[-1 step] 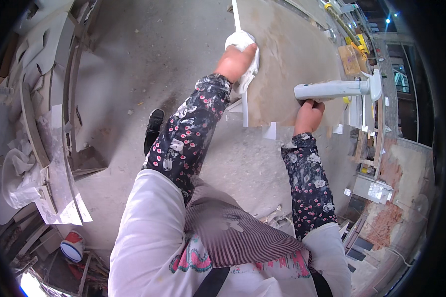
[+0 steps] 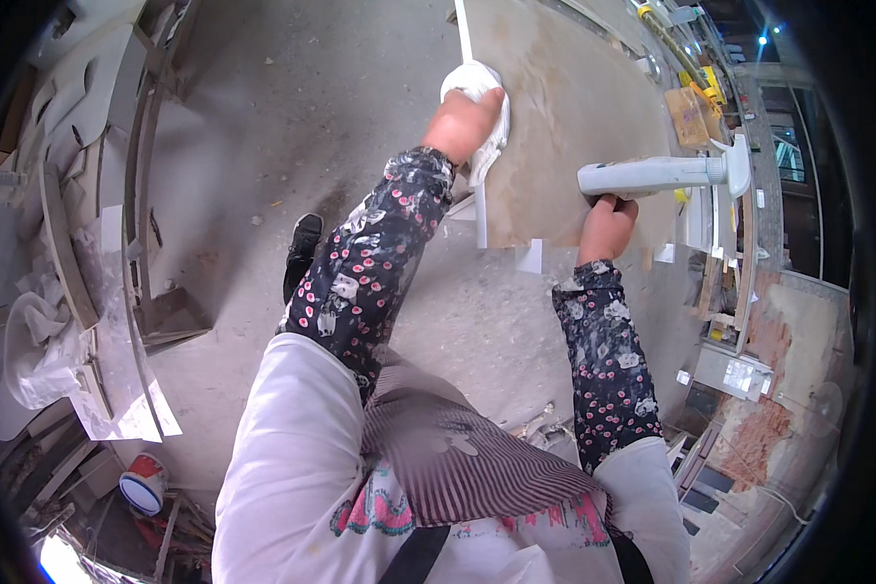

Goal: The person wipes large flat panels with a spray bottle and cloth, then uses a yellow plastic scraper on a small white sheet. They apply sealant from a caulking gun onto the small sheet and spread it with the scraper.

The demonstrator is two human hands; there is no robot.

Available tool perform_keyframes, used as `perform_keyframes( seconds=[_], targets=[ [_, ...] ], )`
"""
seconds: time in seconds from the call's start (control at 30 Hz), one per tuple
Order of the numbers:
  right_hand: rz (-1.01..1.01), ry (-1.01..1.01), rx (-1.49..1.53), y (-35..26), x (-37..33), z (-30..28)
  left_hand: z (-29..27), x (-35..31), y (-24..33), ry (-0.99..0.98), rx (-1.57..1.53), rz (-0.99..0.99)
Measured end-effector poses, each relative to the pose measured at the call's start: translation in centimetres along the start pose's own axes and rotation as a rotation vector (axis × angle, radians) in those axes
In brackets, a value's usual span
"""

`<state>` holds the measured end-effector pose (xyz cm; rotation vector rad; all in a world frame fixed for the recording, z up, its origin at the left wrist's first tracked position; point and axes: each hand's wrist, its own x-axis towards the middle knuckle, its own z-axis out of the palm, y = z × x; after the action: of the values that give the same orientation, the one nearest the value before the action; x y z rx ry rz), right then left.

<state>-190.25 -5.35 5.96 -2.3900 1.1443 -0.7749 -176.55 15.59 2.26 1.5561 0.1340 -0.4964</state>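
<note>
My left hand (image 2: 464, 125) is closed on a crumpled white cloth (image 2: 494, 144) and presses it against the left edge of a beige, marble-patterned slab (image 2: 555, 88). A white spray bottle (image 2: 652, 176) with a white trigger head extends across the right part of the slab, its head toward the right. My right hand (image 2: 608, 232) is at the near side of that bottle, close to its base. Its fingers are curled, with the tips partly hidden by the bottle, so what they grip does not show. Wet-looking streaks mark the slab's surface.
White strips (image 2: 529, 255) stick out from under the slab's near edge. A cluttered bench (image 2: 696, 112) with yellow tools lies to the right. Shelving with boards and plastic sheet (image 2: 44, 350) lines the left, above a red and white bucket (image 2: 143, 485). The floor is dusty concrete.
</note>
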Motion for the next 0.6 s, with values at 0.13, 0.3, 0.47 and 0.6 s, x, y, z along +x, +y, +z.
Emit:
perform_keyframes(
  seconds=[0.13,0.3,0.47,0.6],
  targets=[
    [-0.02,0.015,-0.005,-0.2,-0.2,0.0,0.1,-2.8,0.0,0.028,0.042,0.056],
    [-0.014,0.025,-0.005,-0.6,-0.4,-0.1,0.7,-8.2,-1.1,0.054,0.202,0.029],
    [-0.008,0.012,-0.003,-0.8,-0.4,-0.2,1.5,-13.0,-3.4,0.031,0.159,0.053],
    [-0.011,0.013,-0.039,-0.9,-0.3,-0.3,2.4,-16.4,-6.8,0.005,0.032,0.21]
  ],
)
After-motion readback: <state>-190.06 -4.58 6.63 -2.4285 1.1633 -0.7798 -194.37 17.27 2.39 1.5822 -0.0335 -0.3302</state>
